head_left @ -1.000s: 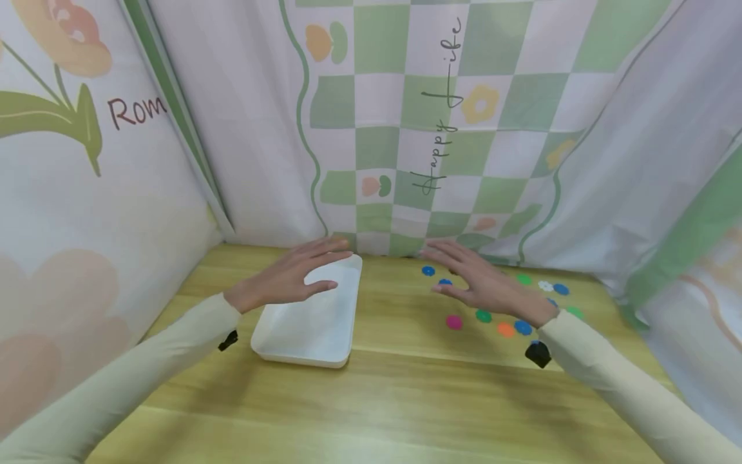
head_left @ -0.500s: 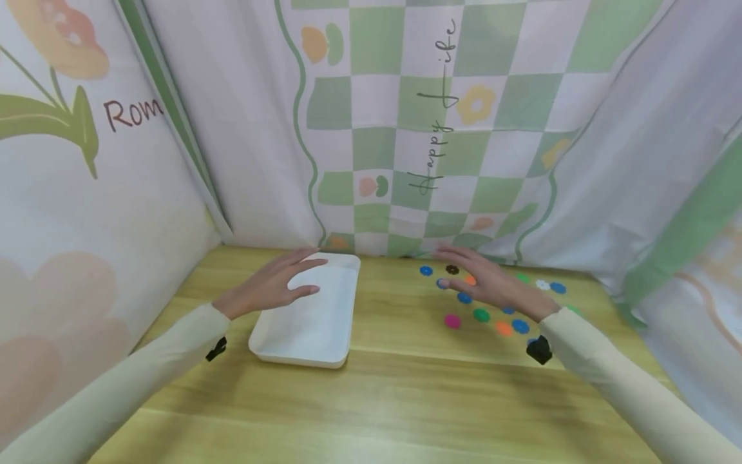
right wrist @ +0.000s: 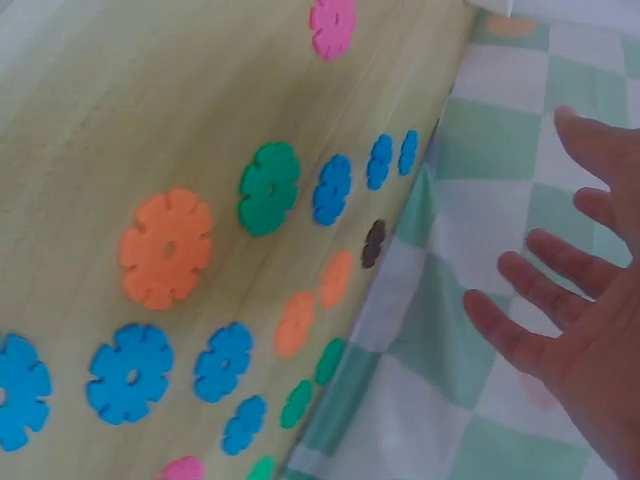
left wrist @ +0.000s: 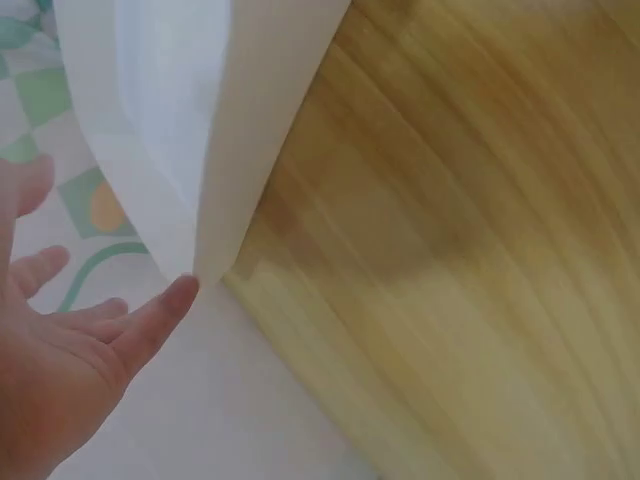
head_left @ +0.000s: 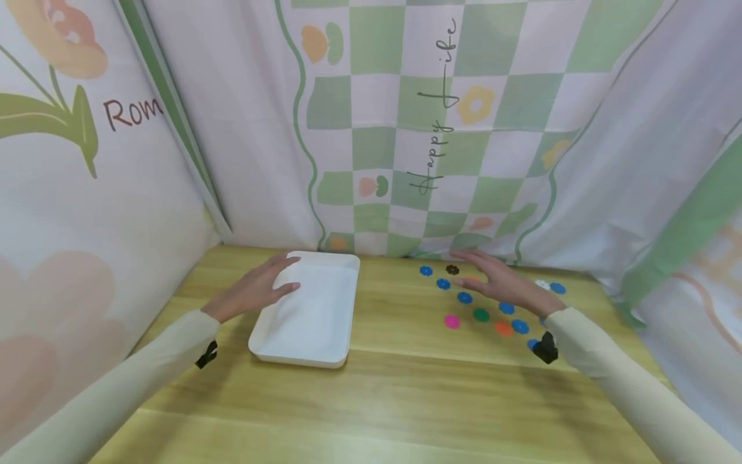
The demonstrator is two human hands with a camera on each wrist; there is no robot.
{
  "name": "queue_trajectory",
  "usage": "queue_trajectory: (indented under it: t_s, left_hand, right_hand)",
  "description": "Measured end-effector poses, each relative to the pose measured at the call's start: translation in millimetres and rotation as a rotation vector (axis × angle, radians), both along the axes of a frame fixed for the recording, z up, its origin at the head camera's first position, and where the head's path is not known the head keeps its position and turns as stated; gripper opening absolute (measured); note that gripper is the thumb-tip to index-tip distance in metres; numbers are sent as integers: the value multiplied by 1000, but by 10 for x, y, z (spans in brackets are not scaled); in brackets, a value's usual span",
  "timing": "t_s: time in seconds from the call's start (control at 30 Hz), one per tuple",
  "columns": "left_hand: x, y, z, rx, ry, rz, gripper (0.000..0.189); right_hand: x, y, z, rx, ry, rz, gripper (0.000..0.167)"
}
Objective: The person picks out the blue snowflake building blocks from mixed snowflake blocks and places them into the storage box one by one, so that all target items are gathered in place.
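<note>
My left hand hovers over the left side of a white rectangular tray, its fingers spread and holding nothing. The left wrist view shows the same hand beside the tray's outer wall. On the right, my other hand is held above a scatter of flat plastic flower-shaped discs, fingers extended and grasping nothing. Among them are a pink disc, a green disc, an orange disc, a blue disc and a dark brown disc. Some discs are hidden under the right hand in the head view.
The wooden table meets a checkered curtain at its back edge. Printed fabric closes off the left side, and another curtain hangs at the right. A black wrist strap piece shows below the right sleeve.
Both hands have drifted apart: the left moved leftward to the tray's left side, the right a little rightward, uncovering several discs. The tray stays in place.
</note>
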State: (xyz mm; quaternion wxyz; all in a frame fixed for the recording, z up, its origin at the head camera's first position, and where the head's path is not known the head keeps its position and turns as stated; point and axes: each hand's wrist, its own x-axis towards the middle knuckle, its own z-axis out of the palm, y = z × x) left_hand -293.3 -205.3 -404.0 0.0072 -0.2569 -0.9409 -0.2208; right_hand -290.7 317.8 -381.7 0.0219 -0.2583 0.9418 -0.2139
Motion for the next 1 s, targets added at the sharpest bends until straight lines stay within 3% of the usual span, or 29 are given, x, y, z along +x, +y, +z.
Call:
queue_trajectory:
  t_s: [0.2, 0.43, 0.6, 0.83, 1.0]
  left_hand:
    - [-57, -39, -78, 57, -7, 21, 64]
    - [-98, -96, -125, 255, -192, 119, 62]
    - [-128, -126, -176, 288, -223, 174, 60]
    - [-176, -178, -197, 283, -245, 155, 60]
    - [-183, -192, -200, 376, -383, 141, 64]
  right_hand:
    - [-31, 123, -76, -19, -45, -10, 67]
    - [-44, 193, -173, -14, -48, -16, 63]
    - [-53, 225, -241, -42, -81, -16, 59]
    - [-96, 262, -344, -93, -74, 12, 55]
    - [-155, 283, -445, -133, -100, 3, 56]
